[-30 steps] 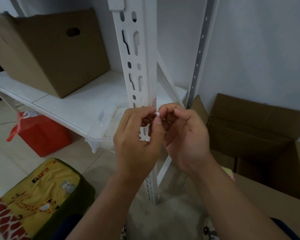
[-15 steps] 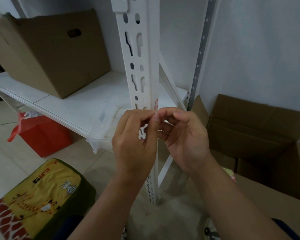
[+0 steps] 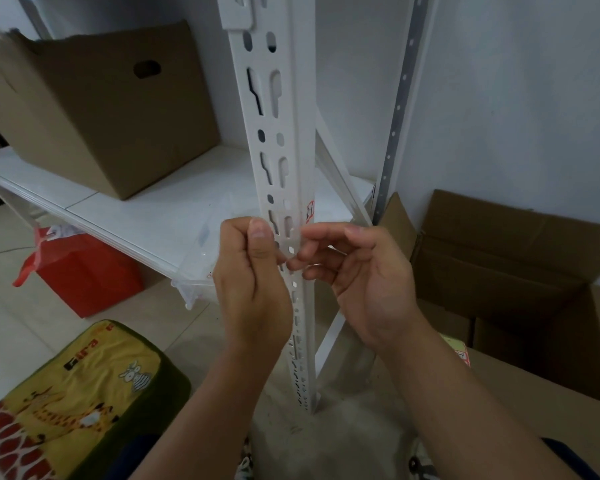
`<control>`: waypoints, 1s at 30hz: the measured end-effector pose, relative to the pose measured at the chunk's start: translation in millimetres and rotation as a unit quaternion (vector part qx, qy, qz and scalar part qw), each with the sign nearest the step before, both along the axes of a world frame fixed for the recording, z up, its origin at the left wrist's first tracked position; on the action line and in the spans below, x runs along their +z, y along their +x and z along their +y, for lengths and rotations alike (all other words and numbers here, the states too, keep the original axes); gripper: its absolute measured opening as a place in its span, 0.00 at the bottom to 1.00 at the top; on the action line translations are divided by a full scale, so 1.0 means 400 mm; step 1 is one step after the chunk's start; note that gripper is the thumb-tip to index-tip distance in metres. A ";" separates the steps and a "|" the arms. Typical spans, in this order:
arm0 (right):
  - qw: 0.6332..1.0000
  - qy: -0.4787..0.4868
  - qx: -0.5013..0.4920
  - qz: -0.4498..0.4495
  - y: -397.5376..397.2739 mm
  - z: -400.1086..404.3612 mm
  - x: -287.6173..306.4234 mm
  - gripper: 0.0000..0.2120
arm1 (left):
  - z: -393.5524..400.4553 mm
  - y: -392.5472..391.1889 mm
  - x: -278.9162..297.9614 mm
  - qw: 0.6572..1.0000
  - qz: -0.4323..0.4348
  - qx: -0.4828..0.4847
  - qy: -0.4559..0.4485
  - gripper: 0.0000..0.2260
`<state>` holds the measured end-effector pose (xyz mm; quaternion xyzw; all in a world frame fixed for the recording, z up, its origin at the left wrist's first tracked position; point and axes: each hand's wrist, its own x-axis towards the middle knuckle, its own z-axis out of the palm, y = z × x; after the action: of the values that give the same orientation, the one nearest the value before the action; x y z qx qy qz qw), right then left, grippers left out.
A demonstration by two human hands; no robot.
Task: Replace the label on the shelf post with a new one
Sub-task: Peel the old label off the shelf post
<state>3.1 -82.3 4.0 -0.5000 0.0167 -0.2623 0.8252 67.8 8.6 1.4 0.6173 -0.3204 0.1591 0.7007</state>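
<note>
The white slotted shelf post (image 3: 281, 109) stands upright in the middle of the view. A small red-and-white label (image 3: 309, 212) sticks to its right side face, just above my hands. Both hands are in front of the post at shelf height. My left hand (image 3: 253, 289) is curled, thumb pressed onto the forefinger. My right hand (image 3: 361, 282) has its fingertips pinched close by. A thin translucent strip (image 3: 293, 233) seems stretched between the two hands across the post; its ends are hidden by my fingers.
A brown cardboard box (image 3: 118, 109) sits on the white shelf board (image 3: 146, 216); a clear plastic tray (image 3: 201, 265) overhangs its edge. On the floor are a red bag (image 3: 84, 271) and a yellow giraffe cushion (image 3: 84, 393). Open cardboard boxes (image 3: 516, 265) stand right, behind a grey perforated rail (image 3: 399, 105).
My hands were pressed together at a small white bit; they have drawn apart, the left to the left, the right to the right. The post shows between them.
</note>
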 end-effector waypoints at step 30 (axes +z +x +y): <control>1.000 0.015 -0.024 0.001 0.006 -0.002 -0.010 0.18 | 0.016 0.020 0.005 0.996 0.094 -0.011 0.005 0.15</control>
<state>5.6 -83.0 -0.1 -0.4873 0.0337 -0.2813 0.8260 75.8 15.0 3.5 0.6296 -0.2611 0.0911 0.7260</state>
